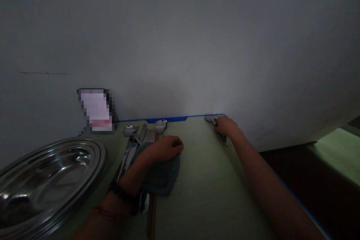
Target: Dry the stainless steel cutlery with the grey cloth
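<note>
At the far right corner of the table, my right hand (226,126) is closed over metal cutlery that looks like forks (209,119); their handle ends show below the fingers. My left hand (168,147) is curled above the middle of the table, on a dark grey-green cloth (163,178). Its fingers seem closed on the cloth's upper part, though the palm side is hidden. Partly under that cloth and wrist lie several knives (144,132) and wooden chopsticks (152,215). Spoons (161,125) lie behind them, bowls toward the wall.
Stacked oval steel platters (95,150) stand at the left. A blurred-out phone (97,108) leans on the wall (197,45). The pale green table (208,183) has a blue edge; past its right side is a dark gap, then another green surface (340,150).
</note>
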`<state>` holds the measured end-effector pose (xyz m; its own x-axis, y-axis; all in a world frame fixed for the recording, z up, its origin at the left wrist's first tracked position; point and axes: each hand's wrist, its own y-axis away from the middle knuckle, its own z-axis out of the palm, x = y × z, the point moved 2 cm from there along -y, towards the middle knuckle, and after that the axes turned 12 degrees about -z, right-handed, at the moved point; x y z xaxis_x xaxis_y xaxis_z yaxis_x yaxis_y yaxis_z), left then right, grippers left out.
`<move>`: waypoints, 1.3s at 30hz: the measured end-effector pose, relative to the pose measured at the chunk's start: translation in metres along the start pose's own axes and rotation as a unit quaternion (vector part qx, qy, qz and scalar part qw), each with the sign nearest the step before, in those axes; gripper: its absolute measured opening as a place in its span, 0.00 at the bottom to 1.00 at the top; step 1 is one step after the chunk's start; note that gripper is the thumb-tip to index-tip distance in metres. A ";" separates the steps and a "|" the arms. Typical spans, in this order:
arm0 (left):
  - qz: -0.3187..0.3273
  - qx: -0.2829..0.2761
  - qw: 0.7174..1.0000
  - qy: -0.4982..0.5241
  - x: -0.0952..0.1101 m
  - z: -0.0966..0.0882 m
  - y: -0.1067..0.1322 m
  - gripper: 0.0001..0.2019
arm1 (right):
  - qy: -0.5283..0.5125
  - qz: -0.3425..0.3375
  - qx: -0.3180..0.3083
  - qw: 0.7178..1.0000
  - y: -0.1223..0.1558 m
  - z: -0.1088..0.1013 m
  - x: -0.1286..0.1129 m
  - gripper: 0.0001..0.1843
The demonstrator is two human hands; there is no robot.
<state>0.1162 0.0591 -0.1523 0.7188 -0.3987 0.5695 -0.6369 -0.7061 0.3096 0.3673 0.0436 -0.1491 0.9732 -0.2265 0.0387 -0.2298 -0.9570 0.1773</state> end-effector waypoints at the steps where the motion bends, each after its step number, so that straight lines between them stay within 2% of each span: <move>1: 0.000 0.001 1.000 -0.001 0.000 0.000 0.000 0.14 | -0.002 0.000 0.002 1.000 0.000 0.000 0.000 0.16; 8: 0.004 0.016 1.000 -0.014 0.003 0.001 0.001 0.15 | -0.006 0.002 0.024 1.000 0.005 -0.005 -0.003 0.16; 11: 0.006 0.035 0.999 -0.021 0.005 -0.010 0.008 0.16 | -0.011 -0.022 0.058 0.998 0.012 -0.018 -0.010 0.20; 14: -0.006 0.088 0.996 -0.034 0.002 -0.036 0.024 0.16 | -0.037 -0.116 0.077 0.990 0.026 -0.033 -0.030 0.23; 17: -0.037 0.154 0.986 -0.057 -0.001 -0.065 0.048 0.17 | -0.082 -0.265 0.043 0.960 0.049 -0.040 -0.065 0.23; 20: -0.051 0.218 0.968 -0.112 -0.004 -0.082 0.068 0.17 | -0.115 -0.381 0.011 0.918 0.072 -0.032 -0.104 0.29; 22: -0.056 0.251 0.954 -0.155 -0.008 -0.083 0.076 0.17 | -0.147 -0.457 0.004 0.877 0.082 -0.019 -0.129 0.33; 23: -0.059 0.256 0.950 -0.170 -0.010 -0.082 0.078 0.17 | -0.143 -0.471 0.002 0.870 0.085 -0.011 -0.138 0.31; 26: -0.071 0.228 0.952 -0.190 -0.016 -0.078 0.087 0.16 | -0.126 -0.486 0.019 0.864 0.090 0.002 -0.156 0.15; 27: -0.072 0.214 0.954 -0.196 -0.016 -0.078 0.092 0.16 | -0.126 -0.489 0.026 0.863 0.091 0.002 -0.157 0.12; 29: -0.074 0.202 0.955 -0.202 -0.014 -0.082 0.103 0.16 | -0.130 -0.488 0.043 0.862 0.092 -0.007 -0.152 0.10; 31: -0.080 0.217 0.952 -0.202 -0.013 -0.089 0.113 0.17 | -0.138 -0.471 0.073 0.868 0.091 -0.024 -0.141 0.10; 33: -0.088 0.228 0.948 -0.204 -0.014 -0.094 0.116 0.17 | -0.164 -0.431 0.146 0.875 0.087 -0.042 -0.127 0.08; 34: -0.092 0.225 0.948 -0.206 -0.016 -0.094 0.114 0.17 | -0.174 -0.402 0.199 0.877 0.083 -0.049 -0.121 0.07; 36: -0.104 0.205 0.950 -0.211 -0.021 -0.088 0.103 0.18 | -0.158 -0.345 0.249 0.891 0.074 -0.053 -0.112 0.07; 38: -0.129 0.175 0.952 -0.216 -0.025 -0.073 0.086 0.17 | -0.125 -0.300 0.237 0.916 0.061 -0.043 -0.112 0.08; 39: -0.148 0.167 0.950 -0.219 -0.026 -0.064 0.078 0.17 | -0.119 -0.298 0.222 0.921 0.054 -0.034 -0.115 0.09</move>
<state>0.0302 0.0519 -0.0943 0.9463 -0.3072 0.1009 -0.3173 -0.9423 0.1066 0.2430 0.0239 -0.1101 0.9109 0.3800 -0.1610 0.3150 -0.8923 -0.3235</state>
